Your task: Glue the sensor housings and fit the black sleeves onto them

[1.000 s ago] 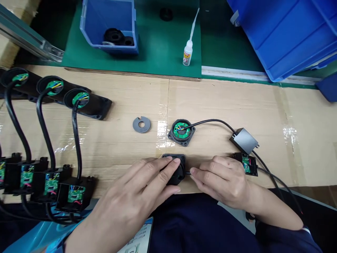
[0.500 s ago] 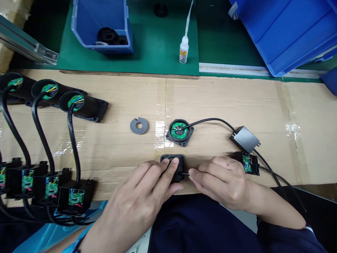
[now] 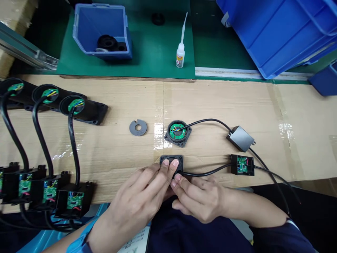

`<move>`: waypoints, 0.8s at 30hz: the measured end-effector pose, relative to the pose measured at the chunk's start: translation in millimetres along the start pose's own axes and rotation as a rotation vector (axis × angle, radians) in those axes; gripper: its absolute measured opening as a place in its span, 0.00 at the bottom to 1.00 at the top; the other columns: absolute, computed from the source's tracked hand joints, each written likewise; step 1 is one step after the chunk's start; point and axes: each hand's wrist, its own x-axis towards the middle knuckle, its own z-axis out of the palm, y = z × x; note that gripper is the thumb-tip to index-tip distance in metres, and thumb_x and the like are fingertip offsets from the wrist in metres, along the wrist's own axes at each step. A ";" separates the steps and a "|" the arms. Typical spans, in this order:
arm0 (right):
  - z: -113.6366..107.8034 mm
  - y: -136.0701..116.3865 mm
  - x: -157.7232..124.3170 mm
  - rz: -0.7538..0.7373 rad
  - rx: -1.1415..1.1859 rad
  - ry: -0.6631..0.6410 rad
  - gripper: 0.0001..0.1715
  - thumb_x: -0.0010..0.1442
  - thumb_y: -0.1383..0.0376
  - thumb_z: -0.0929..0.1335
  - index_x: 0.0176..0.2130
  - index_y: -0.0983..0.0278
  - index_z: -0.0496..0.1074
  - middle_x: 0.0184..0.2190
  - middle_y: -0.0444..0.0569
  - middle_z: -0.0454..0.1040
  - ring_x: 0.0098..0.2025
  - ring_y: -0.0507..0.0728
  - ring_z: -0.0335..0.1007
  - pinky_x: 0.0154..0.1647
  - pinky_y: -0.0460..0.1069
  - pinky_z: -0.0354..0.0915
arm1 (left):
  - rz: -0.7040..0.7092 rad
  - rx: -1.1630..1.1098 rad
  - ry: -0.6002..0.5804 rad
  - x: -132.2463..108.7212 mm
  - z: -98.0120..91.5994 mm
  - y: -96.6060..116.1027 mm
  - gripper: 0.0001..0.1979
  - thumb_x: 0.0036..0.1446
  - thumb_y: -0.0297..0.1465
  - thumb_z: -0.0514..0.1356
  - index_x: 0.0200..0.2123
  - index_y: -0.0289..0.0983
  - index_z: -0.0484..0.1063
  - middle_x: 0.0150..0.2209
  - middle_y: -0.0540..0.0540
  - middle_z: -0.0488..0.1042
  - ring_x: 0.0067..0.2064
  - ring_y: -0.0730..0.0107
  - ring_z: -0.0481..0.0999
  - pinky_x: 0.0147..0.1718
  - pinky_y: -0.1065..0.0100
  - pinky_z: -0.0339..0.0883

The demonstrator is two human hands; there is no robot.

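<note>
A small black square housing (image 3: 171, 161) lies on the cardboard at the front edge. My left hand (image 3: 143, 196) presses its fingertips on the top of that housing. My right hand (image 3: 196, 198) has come in beside it, fingers pinched at the housing's right side where a black cable (image 3: 207, 173) leaves. The cable runs right to a small black box with a green circuit board (image 3: 242, 165). Just beyond the housing sits a similar round part showing a green board (image 3: 178, 132), wired to a grey box (image 3: 240, 138).
A grey slotted washer (image 3: 138, 127) lies left of the open part. Several wired black assemblies (image 3: 52, 147) fill the left side. A glue bottle (image 3: 180, 56) and a small blue bin (image 3: 101, 30) with black rings stand on the green mat; a large blue crate (image 3: 276, 31) is at back right.
My right hand has slid left along the cable until its fingers meet my left hand at the housing. The box with the green board, half covered before, now shows fully.
</note>
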 end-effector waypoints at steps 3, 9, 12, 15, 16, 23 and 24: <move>2.3 -0.2 2.2 -0.002 0.004 0.030 0.15 0.70 0.63 0.68 0.43 0.73 0.81 0.37 0.51 0.83 0.30 0.50 0.77 0.29 0.44 0.75 | -0.067 -0.041 0.066 -3.4 11.0 -0.8 0.26 0.72 0.33 0.55 0.70 0.34 0.61 0.55 0.38 0.78 0.53 0.54 0.78 0.47 0.58 0.73; -7.3 4.0 2.7 0.000 -0.008 -0.007 0.13 0.70 0.66 0.66 0.45 0.70 0.80 0.41 0.50 0.84 0.33 0.50 0.79 0.34 0.44 0.76 | -0.169 -0.211 0.240 -11.9 37.5 6.9 0.28 0.64 0.33 0.66 0.64 0.33 0.67 0.51 0.37 0.78 0.55 0.57 0.77 0.57 0.59 0.73; -11.4 7.6 4.2 -0.014 -0.015 -0.056 0.13 0.70 0.66 0.67 0.46 0.70 0.80 0.42 0.50 0.84 0.32 0.50 0.78 0.31 0.45 0.74 | -0.248 -0.311 0.312 -21.6 38.9 13.6 0.29 0.63 0.32 0.66 0.65 0.36 0.66 0.51 0.38 0.78 0.55 0.58 0.77 0.57 0.60 0.73; -13.6 8.3 6.3 -0.033 -0.008 -0.079 0.13 0.69 0.67 0.67 0.47 0.71 0.80 0.44 0.51 0.84 0.31 0.51 0.78 0.28 0.45 0.73 | -0.380 -0.624 0.269 -25.0 32.5 10.4 0.22 0.70 0.32 0.56 0.65 0.41 0.66 0.55 0.40 0.77 0.58 0.60 0.76 0.57 0.59 0.73; -14.0 7.2 6.6 -0.037 -0.005 -0.082 0.13 0.69 0.67 0.67 0.47 0.72 0.80 0.44 0.52 0.84 0.31 0.51 0.78 0.29 0.46 0.73 | -0.462 -0.760 0.245 -22.9 30.5 7.8 0.21 0.71 0.32 0.53 0.65 0.42 0.66 0.56 0.41 0.76 0.59 0.61 0.75 0.59 0.59 0.72; -3.3 6.3 -8.8 -0.103 -0.061 -0.018 0.16 0.68 0.72 0.65 0.50 0.67 0.80 0.43 0.53 0.84 0.39 0.53 0.83 0.38 0.43 0.74 | -0.496 -1.208 0.202 11.0 30.7 7.6 0.23 0.71 0.36 0.54 0.65 0.37 0.60 0.50 0.41 0.80 0.53 0.64 0.78 0.60 0.59 0.69; 0.6 10.9 -9.5 -0.132 -0.067 0.010 0.17 0.67 0.71 0.66 0.52 0.64 0.80 0.41 0.49 0.85 0.39 0.52 0.83 0.38 0.41 0.74 | -0.489 -1.178 0.228 13.7 31.6 7.6 0.24 0.71 0.36 0.54 0.66 0.36 0.60 0.49 0.41 0.81 0.51 0.64 0.79 0.57 0.60 0.71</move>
